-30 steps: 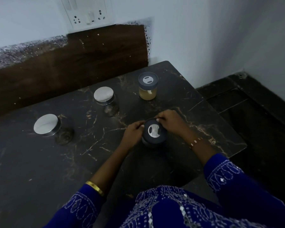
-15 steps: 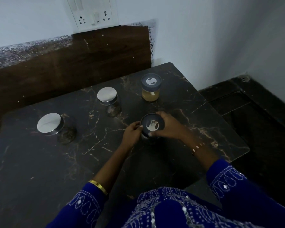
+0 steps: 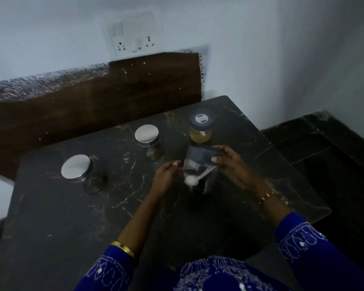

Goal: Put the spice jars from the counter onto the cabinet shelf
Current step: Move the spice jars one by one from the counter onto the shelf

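Both hands meet at the centre of the frame around one jar. Right hand (image 3: 229,164) grips the dark-lidded jar (image 3: 198,166) by its lid edge, thumb and fingers clamped on it, and the jar is tipped, with its lid toward the upper right. Left hand (image 3: 166,175) sits against the jar's left side with the fingers curled toward the glass; whether they press on it or only touch is hard to tell through the blur. Inside the clear glass lies a small white spoon (image 3: 194,178), its bowl low on the left, over dark contents in the lower part.

Just above it in the frame, a second jar (image 3: 201,129) stands upright on the counter (image 3: 72,217), with the same grey lid and a yellowish-brown fill in its lower half. To its left a small glass jar (image 3: 148,140) with a flat steel lid holds something dark. Farther left and lower, a wider steel-lidded jar (image 3: 80,171) also shows dark contents through the glass.

All three stand apart on the black, veined stone. Behind the counter runs a brown wall panel (image 3: 114,97), and a white switchboard (image 3: 132,34) sits on the wall at the upper centre.
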`<move>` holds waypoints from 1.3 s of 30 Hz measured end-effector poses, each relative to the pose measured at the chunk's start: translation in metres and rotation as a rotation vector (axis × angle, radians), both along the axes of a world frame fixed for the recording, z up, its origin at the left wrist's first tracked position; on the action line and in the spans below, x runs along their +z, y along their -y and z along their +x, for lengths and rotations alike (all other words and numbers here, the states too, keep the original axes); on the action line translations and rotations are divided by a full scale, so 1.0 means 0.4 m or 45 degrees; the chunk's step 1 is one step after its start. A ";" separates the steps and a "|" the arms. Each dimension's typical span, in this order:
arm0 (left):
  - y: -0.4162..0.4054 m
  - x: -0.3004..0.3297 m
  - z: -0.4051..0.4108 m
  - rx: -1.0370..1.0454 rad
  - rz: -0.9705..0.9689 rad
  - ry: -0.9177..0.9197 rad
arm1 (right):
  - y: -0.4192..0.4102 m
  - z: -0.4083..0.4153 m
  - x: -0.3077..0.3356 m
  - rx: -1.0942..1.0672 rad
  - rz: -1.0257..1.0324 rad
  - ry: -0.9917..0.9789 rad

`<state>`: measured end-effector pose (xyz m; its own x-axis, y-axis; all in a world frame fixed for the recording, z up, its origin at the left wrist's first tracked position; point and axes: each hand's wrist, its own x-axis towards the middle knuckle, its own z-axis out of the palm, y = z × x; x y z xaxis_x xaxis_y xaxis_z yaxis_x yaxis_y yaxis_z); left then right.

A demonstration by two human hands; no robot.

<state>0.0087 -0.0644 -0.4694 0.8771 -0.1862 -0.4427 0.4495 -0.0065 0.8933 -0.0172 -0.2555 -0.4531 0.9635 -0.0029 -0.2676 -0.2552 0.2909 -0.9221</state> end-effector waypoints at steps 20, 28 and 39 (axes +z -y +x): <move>0.033 0.066 -0.031 0.389 -0.306 0.143 | -0.091 0.016 0.064 -0.100 -0.284 -0.026; 0.038 0.106 -0.035 0.382 -0.328 0.275 | -0.084 0.012 0.099 -0.104 -0.188 0.068; 0.044 0.311 0.087 0.501 -0.363 0.601 | -0.087 0.133 0.324 -0.056 -0.219 0.394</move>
<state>0.0436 -0.0819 -0.3451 0.9907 0.1338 0.0238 -0.0687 0.3425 0.9370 0.0359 -0.2207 -0.3237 0.9968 -0.0661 0.0453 0.0536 0.1293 -0.9902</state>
